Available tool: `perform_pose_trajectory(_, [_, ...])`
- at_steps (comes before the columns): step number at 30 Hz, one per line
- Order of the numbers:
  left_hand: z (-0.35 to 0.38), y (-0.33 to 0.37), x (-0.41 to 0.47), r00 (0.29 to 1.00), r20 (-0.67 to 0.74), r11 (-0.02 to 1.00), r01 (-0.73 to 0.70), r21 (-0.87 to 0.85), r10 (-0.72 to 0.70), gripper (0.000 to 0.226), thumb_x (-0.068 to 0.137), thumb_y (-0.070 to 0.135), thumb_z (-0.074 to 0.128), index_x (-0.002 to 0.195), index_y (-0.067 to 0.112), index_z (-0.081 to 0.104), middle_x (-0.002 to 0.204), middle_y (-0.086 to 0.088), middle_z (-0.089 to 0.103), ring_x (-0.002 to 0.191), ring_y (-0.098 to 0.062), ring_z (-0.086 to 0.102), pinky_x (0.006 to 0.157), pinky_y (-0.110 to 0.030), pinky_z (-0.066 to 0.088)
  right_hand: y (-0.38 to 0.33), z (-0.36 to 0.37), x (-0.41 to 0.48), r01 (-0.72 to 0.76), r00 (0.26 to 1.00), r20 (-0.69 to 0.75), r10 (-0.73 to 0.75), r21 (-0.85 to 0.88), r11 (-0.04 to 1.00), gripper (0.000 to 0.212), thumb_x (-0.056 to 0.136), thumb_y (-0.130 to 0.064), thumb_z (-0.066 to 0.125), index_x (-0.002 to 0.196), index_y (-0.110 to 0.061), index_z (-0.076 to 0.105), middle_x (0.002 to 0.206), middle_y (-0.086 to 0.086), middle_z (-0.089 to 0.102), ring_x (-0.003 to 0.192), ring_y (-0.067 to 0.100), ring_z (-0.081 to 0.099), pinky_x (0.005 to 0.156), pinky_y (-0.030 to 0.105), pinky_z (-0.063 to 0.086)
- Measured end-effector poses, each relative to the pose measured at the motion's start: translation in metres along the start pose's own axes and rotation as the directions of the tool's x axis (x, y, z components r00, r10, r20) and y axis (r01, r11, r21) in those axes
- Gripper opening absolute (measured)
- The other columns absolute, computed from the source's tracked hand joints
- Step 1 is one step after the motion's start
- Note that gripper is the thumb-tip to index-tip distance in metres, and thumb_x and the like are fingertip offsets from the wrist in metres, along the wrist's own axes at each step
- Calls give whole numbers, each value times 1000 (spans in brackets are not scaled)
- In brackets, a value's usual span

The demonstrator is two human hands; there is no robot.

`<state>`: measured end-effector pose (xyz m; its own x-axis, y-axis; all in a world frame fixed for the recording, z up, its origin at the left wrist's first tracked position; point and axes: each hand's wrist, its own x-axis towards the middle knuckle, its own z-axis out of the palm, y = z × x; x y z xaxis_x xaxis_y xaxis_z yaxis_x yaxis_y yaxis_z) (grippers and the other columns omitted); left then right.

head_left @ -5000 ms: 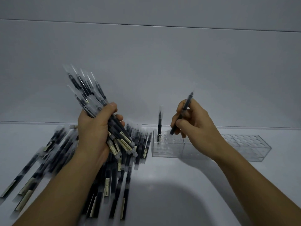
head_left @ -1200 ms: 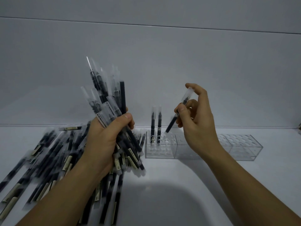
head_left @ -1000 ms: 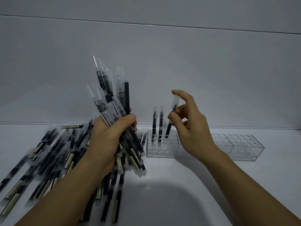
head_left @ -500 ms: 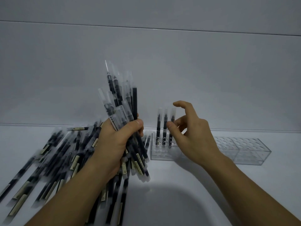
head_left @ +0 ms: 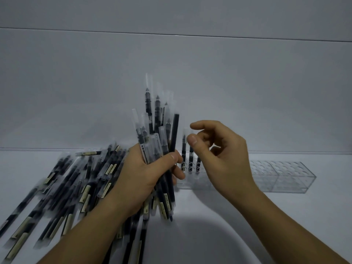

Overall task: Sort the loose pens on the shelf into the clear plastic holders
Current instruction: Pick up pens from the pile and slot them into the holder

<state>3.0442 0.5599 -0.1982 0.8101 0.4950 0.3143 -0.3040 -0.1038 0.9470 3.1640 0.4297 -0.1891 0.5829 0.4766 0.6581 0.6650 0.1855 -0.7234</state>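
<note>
The left hand (head_left: 144,174) is just left of the long clear plastic pen holder with round holes (head_left: 276,176). Its fingers and thumb are curled tight round a thick bunch of black pens in clear wrappers (head_left: 158,130), which point up. The right hand (head_left: 222,159) is up in front of the holder's left end. It holds nothing. Its fingers are loosely bent, with the thumb and first finger apart. The bare left arm (head_left: 91,225) and the bare right arm (head_left: 282,221) reach forward toward the holder.

Plain grey shelf bay under dim, even lighting.
The back wall (head_left: 247,82) is a smooth, matt grey panel with one thin horizontal seam (head_left: 190,35) across its upper part. It meets the flat white shelf (head_left: 304,216) in a straight joint (head_left: 285,152). Light is low and diffuse; a broad soft shadow (head_left: 200,237) lies on the near, central part of the shelf.
</note>
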Motion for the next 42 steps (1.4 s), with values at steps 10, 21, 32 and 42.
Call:
perform_pose_trajectory(10, [8, 4, -5, 995, 83, 997, 52, -51, -47, 19, 83, 13, 71, 101, 6, 69, 86, -17, 74, 76, -38, 75, 64, -38, 60, -5, 2, 0, -100, 988, 135, 78, 167, 981, 9, 98, -11, 67, 90, -7, 69, 60, 1, 50, 53, 12, 42, 51, 26, 37])
perform_pose_trajectory(21, [1, 5, 0, 988, -132, 985, 56, -165, -78, 26, 81, 9, 73, 100, -5, 62, 82, -17, 73, 77, -36, 74, 66, -42, 62, -5, -21, 20, -256, 944, -64, 324, 477, 841, 4, 86, -12, 52, 84, -9, 54, 61, 11, 61, 41, 20, 45, 43, 25, 39])
perform_pose_trajectory(32, [-2, 0, 4, 979, -164, 991, -114, 64, 123, 16, 86, 7, 73, 93, -2, 63, 76, -11, 66, 68, -25, 67, 67, -28, 57, -2, -27, 24, -382, 886, 43, 461, 632, 675, 17, 94, 5, 60, 93, -12, 58, 86, 15, 75, 70, 21, 72, 63, 25, 58])
perform_pose_trajectory(42, [4, -7, 1, 986, -162, 978, 8, 207, 26, 15, 85, 14, 76, 98, 10, 69, 85, -6, 73, 81, -23, 71, 72, -19, 57, 2, -28, 25, -386, 870, 21, 492, 651, 654, 17, 94, 9, 60, 93, -8, 58, 98, 17, 77, 83, 24, 77, 74, 26, 62])
